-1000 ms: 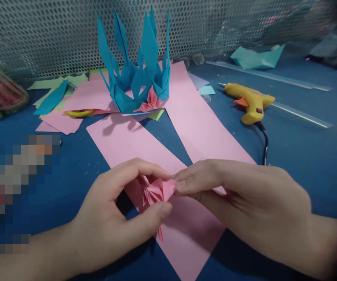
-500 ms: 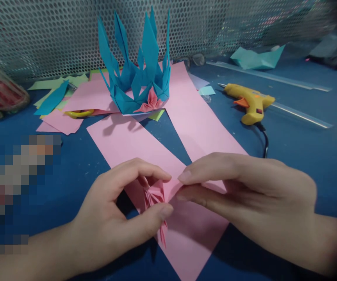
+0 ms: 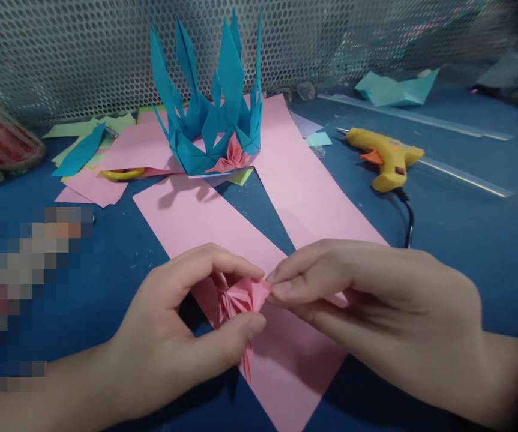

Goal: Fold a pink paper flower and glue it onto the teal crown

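Note:
A small pink folded paper flower (image 3: 239,298) with pleated petals is held above a pink paper strip (image 3: 216,225). My left hand (image 3: 184,327) grips it between thumb and fingers, and a pointed tip of it hangs below the thumb. At its right edge, my right hand (image 3: 376,312) pinches a pink petal with closed fingers. Farther back stands a blue folded paper crown (image 3: 204,159) with tall upright points. Another pink paper flower (image 3: 232,157) sits against the crown's front.
A yellow glue gun (image 3: 382,156) lies at the right, its cable running toward me. Clear glue sticks (image 3: 466,177) and a teal folded paper (image 3: 396,90) are near it. Paper scraps (image 3: 92,186) and a clear jar (image 3: 4,135) are at the left. A perforated metal panel (image 3: 105,54) stands behind.
My right hand has shifted slightly, its fingers now curled closer together on the petal. The petal's edge looks more folded in. My left hand stays in place.

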Demonstrator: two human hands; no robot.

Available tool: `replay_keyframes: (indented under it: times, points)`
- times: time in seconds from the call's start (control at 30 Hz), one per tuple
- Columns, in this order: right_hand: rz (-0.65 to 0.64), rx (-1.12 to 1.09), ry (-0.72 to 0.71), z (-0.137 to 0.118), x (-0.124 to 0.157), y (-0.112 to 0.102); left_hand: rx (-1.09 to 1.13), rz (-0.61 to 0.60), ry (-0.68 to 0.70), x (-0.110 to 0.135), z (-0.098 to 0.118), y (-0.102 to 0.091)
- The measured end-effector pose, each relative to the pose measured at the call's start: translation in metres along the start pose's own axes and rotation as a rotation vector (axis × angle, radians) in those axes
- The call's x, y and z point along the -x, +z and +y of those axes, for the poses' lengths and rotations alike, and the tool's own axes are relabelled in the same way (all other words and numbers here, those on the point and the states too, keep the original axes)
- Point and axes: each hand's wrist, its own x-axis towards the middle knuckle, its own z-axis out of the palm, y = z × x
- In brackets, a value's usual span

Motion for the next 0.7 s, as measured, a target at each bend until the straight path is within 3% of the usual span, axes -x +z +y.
replay_keyframes:
  times: [0.13, 0.3, 0.7]
  points:
    - [-0.023, 0.042, -0.072, -0.0001, -0.0001, -0.0017, 0.039, 0.019, -0.024, -0.0005, -0.0003, 0.0021]
    - [0.040, 0.086, -0.013, -0.0016, 0.0008, 0.0008, 0.110, 0.076, -0.114, 0.0006, 0.0003, 0.0062]
    - [0.024, -0.020, 0.033, 0.0015, 0.0003, -0.0007, 0.102, -0.002, -0.086, -0.0009, 0.0004, 0.0021]
